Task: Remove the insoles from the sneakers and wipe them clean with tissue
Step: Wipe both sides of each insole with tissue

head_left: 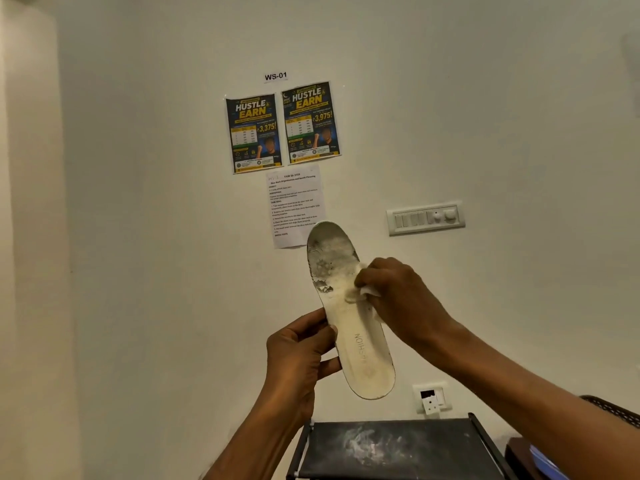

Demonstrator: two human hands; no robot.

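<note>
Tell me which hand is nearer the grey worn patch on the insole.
Right. The right hand presses tissue beside the worn patch on the insole; the left hand grips the edge lower down.

Insole [349, 306] above rack [391, 448] (between hands).

Single head-worn wide-angle view; no second view to overlap. Faces a pale wall [138, 202] roughly square-on, pitched more forward than down. Wall near: print on the two posters [282, 126] legible, smaller type on the task sheet [296, 206] partly so. Switch panel [426, 218] right of centre. Left hand [298, 355] and right hand [401, 296] raised close to lens, mid-frame, forearms entering from bottom edge. Dark shelf top [398, 448] cut by lower border. Edges bowed by wide-angle distortion.
</note>
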